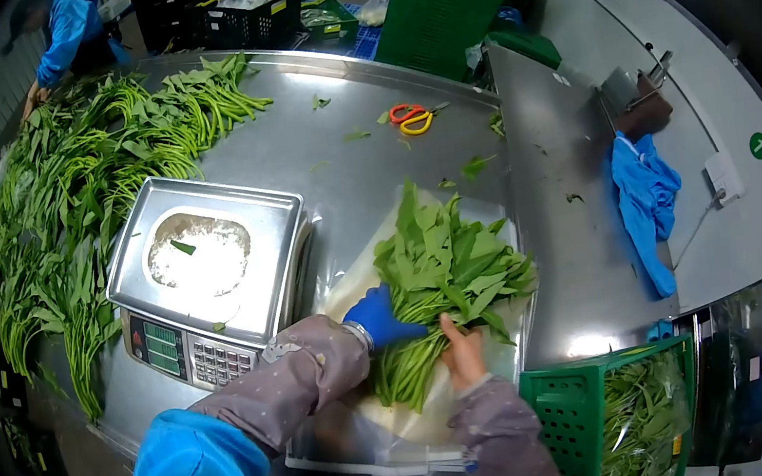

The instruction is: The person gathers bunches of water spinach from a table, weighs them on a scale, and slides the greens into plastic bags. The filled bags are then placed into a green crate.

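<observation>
From my end I see the left hand (381, 317), in a blue glove, clamped around the stems of a bunch of greens (452, 262). The right hand (463, 354), bare, has its fingers against the other side of the stems; I cannot tell how far it is closed. The bunch is above pale plastic sheeting (349, 287) on the table (316, 129), to the right of the scale (210, 278). I cannot read the digits on its green display (162, 344). On the wall, a round green sign (758, 146) reads "1". The green crate (567, 417) carries a yellow label (677, 445), too small to read.
</observation>
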Demonstrator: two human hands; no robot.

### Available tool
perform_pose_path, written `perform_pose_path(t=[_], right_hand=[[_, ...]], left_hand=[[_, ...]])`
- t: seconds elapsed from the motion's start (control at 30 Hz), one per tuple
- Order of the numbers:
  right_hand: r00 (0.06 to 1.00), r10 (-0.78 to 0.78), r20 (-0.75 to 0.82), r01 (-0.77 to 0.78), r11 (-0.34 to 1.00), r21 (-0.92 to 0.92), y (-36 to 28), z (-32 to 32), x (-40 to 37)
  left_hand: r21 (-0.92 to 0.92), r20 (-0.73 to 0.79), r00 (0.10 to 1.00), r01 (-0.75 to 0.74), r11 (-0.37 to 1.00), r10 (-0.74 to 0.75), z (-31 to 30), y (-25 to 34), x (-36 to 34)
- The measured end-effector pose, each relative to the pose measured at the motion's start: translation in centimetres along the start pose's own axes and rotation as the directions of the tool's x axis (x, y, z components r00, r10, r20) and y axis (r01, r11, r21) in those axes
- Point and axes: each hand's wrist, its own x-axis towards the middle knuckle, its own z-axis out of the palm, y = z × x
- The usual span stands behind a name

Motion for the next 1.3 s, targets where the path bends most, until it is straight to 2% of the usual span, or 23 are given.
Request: perform_pose_path(t=[0.03, 0.1, 0.13, 0.17, 0.23, 0.27, 0.3, 0.37, 0.43, 0.47, 0.5, 0.57, 0.67, 0.7, 0.77, 0.8, 0.87, 0.97, 1.0, 1.1, 1.17, 1.23, 1.3], right_hand=[[0.994, 0.093, 0.058, -0.092, 0.995, -0.028, -1.3, -0.9, -0.3], [0.980, 0.184, 0.077, -0.157, 0.951, -0.266, -3.6, -2.8, -0.2], [0.972, 0.224, 0.073, -0.181, 0.908, -0.377, -4.6, -3.5, -0.3], [0.958, 0.262, 0.115, -0.187, 0.877, -0.442, -5.7, -3.7, -0.4], [0.923, 0.339, 0.182, -0.183, 0.803, -0.567, -8.4, -3.3, 0.1], [0.947, 0.249, 0.203, -0.068, 0.773, -0.630, -9.3, -2.4, 0.3], [0.955, 0.250, 0.158, -0.078, 0.729, -0.680, -9.6, -2.2, 1.7], [0.969, 0.236, 0.073, -0.098, 0.638, -0.764, -8.6, -2.5, 5.8], [0.954, 0.299, 0.034, -0.177, 0.650, -0.739, -5.6, -3.0, 8.4], [0.946, 0.316, 0.072, -0.200, 0.742, -0.639, -3.7, -3.7, 9.4], [0.956, 0.229, 0.180, -0.125, 0.881, -0.456, -1.6, -5.0, 10.5], [0.937, 0.320, 0.143, -0.246, 0.891, -0.382, -3.0, -4.5, 9.1], [0.894, 0.428, 0.132, -0.304, 0.796, -0.524, -6.3, -4.9, 7.8], [0.917, 0.366, 0.159, -0.139, 0.667, -0.732, -7.3, -5.9, 7.5], [0.924, 0.267, 0.275, 0.213, 0.239, -0.947, -9.7, -6.9, 6.6], [0.887, 0.212, 0.410, 0.419, 0.003, -0.908, -10.7, -6.6, 5.3], [0.721, 0.212, 0.660, 0.668, -0.465, -0.580, -13.6, -5.0, 0.8], [0.350, 0.312, 0.883, 0.858, -0.484, -0.169, -13.7, -3.0, -2.2], [0.333, 0.285, 0.899, 0.859, -0.484, -0.165, -12.6, -3.6, -1.8], [0.383, 0.296, 0.875, 0.839, -0.508, -0.196, -10.8, -5.2, 0.4], [0.384, 0.280, 0.880, 0.849, -0.482, -0.218, -10.6, -5.8, 1.2], [0.382, 0.268, 0.884, 0.853, -0.471, -0.225, -10.5, -5.8, 1.6], [0.368, 0.271, 0.890, 0.853, -0.478, -0.208, -10.7, -5.6, 1.8]], left_hand=[[-0.027, 0.021, 1.000, 0.004, 1.000, -0.004, -0.4, 0.0, -0.2], [-0.079, 0.061, 0.998, 0.014, 0.997, -0.009, -1.1, 0.0, -0.6], [-0.013, 0.015, 1.000, 0.018, 1.000, -0.018, -1.5, 0.3, -1.2], [0.035, -0.135, 0.988, -0.073, 0.997, 0.077, -1.8, 0.5, -1.5], [0.162, -0.406, 0.869, -0.236, 0.958, 0.283, -2.3, 1.0, -1.9], [0.204, -0.406, 0.855, -0.260, 0.944, 0.323, -3.2, 1.6, -2.0], [0.258, -0.403, 0.852, -0.244, 0.935, 0.334, -3.2, 1.6, -1.7], [0.279, -0.508, 0.763, -0.293, 0.914, 0.400, -2.2, 2.1, -1.7], [0.392, -0.250, 0.712, -0.545, 0.741, 0.656, -2.1, 4.7, -2.9], [0.400, -0.153, 0.685, -0.616, 0.678, 0.712, -0.5, 5.4, -2.9], [0.396, -0.114, 0.665, -0.651, 0.648, 0.738, 1.0, 5.6, -2.4], [0.506, -0.011, 0.765, -0.551, 0.664, 0.644, 5.0, 3.6, -0.3], [0.604, 0.040, 0.726, -0.565, 0.563, 0.686, 6.7, 2.1, 0.3], [0.614, 0.036, 0.720, -0.563, 0.553, 0.694, 7.0, 1.8, 0.3], [0.639, 0.018, 0.706, -0.552, 0.535, 0.708, 7.1, 1.9, 0.6], [0.601, 0.013, 0.712, -0.567, 0.563, 0.702, 6.8, 2.0, 0.7], [0.518, 0.003, 0.726, -0.589, 0.620, 0.687, 5.9, 2.7, 0.0], [0.378, -0.029, 0.748, -0.605, 0.700, 0.663, 4.5, 4.3, -1.0], [0.315, -0.057, 0.741, -0.622, 0.717, 0.669, 3.6, 4.9, -1.7], [0.187, -0.345, 0.612, -0.698, 0.691, 0.712, -0.6, 4.4, -2.2], [-0.271, -0.473, 0.799, -0.533, 0.802, 0.371, -3.4, 1.3, -1.1], [0.131, -0.731, 0.644, -0.194, 0.972, 0.227, -5.5, -0.7, 0.0], [0.106, -0.566, 0.821, 0.154, 0.982, -0.068, -3.3, -4.6, 2.7]])
